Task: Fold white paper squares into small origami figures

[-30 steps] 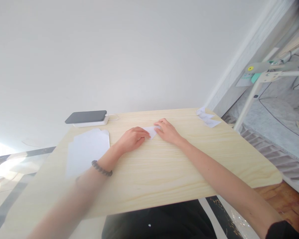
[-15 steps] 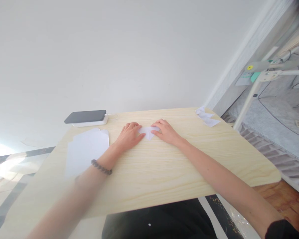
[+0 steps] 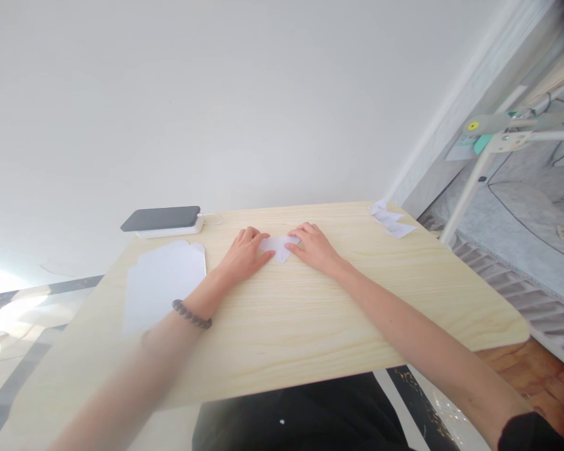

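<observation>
A small folded piece of white paper [image 3: 279, 246] lies on the wooden table, its lower edge coming to a point toward me. My left hand [image 3: 248, 254] grips its left end between thumb and fingers. At the opposite end, my right hand [image 3: 313, 247] pinches the paper in the same way. Both hands rest low at the tabletop, and the fingertips cover the paper's two ends. A dark beaded bracelet [image 3: 192, 314] circles my left wrist.
White paper sheets [image 3: 164, 282] lie on the table [image 3: 310, 338] at left, partly under my left forearm. Behind them sits a dark phone [image 3: 162, 218] on a white box, with a cable. Folded white paper pieces [image 3: 391, 219] lie at the far right corner, near a white metal frame [image 3: 467, 194].
The middle of the paper looks slightly different, its lower point less even than before. My fingers have shifted very slightly; both hands stay at its ends.
</observation>
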`<state>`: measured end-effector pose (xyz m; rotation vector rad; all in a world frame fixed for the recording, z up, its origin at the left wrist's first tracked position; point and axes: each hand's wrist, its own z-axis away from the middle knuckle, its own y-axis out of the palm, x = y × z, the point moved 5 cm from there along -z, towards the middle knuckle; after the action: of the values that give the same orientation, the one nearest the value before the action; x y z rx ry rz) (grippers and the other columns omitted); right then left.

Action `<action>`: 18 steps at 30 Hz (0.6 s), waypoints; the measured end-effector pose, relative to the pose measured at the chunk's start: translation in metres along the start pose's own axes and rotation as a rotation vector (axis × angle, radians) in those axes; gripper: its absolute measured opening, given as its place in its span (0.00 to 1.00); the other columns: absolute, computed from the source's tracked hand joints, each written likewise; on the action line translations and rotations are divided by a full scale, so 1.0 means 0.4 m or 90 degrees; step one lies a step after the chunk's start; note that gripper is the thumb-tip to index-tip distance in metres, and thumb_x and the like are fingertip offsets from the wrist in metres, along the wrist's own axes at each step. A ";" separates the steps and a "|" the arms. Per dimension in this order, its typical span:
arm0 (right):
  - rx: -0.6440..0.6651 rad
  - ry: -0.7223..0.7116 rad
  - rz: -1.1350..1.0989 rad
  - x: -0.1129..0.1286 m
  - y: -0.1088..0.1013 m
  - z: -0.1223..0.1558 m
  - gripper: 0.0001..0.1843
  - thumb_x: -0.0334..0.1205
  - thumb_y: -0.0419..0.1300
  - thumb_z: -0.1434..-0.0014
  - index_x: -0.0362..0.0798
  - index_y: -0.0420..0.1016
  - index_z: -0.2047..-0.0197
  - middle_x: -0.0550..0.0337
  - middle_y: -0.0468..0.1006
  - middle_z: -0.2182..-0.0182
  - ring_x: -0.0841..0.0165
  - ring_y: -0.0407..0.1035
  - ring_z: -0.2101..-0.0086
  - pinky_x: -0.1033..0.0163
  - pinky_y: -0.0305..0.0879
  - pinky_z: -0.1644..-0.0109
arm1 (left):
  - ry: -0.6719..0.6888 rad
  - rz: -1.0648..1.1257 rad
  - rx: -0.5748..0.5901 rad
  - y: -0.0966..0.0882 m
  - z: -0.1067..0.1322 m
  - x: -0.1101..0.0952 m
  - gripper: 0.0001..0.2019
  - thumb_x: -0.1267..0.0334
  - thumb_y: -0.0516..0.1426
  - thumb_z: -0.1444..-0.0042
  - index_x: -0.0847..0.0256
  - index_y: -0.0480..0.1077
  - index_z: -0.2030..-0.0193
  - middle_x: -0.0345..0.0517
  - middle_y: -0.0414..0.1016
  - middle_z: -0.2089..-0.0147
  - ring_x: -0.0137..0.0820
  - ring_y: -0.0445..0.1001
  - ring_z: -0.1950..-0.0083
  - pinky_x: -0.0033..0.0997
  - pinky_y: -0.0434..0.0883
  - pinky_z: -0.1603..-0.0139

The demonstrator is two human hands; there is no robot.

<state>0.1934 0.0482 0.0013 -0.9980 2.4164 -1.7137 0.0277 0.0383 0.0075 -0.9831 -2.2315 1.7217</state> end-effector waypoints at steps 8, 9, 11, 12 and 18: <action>0.004 0.005 0.009 0.005 -0.004 0.002 0.16 0.46 0.52 0.45 0.47 0.70 0.57 0.54 0.68 0.61 0.63 0.60 0.58 0.56 0.58 0.52 | 0.010 0.024 0.000 -0.003 0.000 -0.005 0.18 0.54 0.49 0.45 0.61 0.62 0.51 0.50 0.60 0.54 0.38 0.60 0.51 0.41 0.60 0.48; 0.003 0.002 0.010 0.005 -0.005 0.002 0.16 0.46 0.52 0.45 0.47 0.70 0.57 0.54 0.68 0.60 0.63 0.60 0.58 0.56 0.58 0.52 | 0.015 0.025 0.001 -0.002 0.000 -0.004 0.18 0.55 0.49 0.45 0.61 0.62 0.51 0.51 0.60 0.54 0.38 0.60 0.51 0.41 0.60 0.47; 0.001 -0.003 0.011 0.007 -0.005 0.001 0.16 0.46 0.52 0.45 0.47 0.70 0.57 0.54 0.68 0.60 0.63 0.61 0.58 0.56 0.58 0.52 | 0.023 0.020 0.003 0.001 0.000 -0.004 0.18 0.55 0.48 0.45 0.62 0.61 0.50 0.51 0.60 0.53 0.38 0.60 0.51 0.42 0.60 0.47; 0.001 -0.005 0.012 0.008 -0.006 0.001 0.15 0.46 0.52 0.45 0.47 0.69 0.57 0.54 0.68 0.60 0.63 0.61 0.58 0.57 0.58 0.53 | 0.026 0.016 0.004 0.002 0.000 -0.003 0.18 0.55 0.48 0.45 0.62 0.61 0.50 0.52 0.60 0.53 0.39 0.60 0.50 0.42 0.59 0.47; 0.003 -0.006 0.032 0.018 -0.011 0.001 0.15 0.46 0.52 0.45 0.47 0.68 0.56 0.54 0.67 0.60 0.63 0.61 0.58 0.57 0.58 0.53 | 0.035 -0.016 0.011 0.007 0.002 -0.003 0.20 0.54 0.46 0.43 0.62 0.60 0.47 0.52 0.60 0.53 0.39 0.61 0.51 0.42 0.61 0.48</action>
<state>0.1900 0.0433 0.0074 -0.9343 2.4097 -1.6931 0.0294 0.0374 0.0050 -0.9817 -2.1812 1.6797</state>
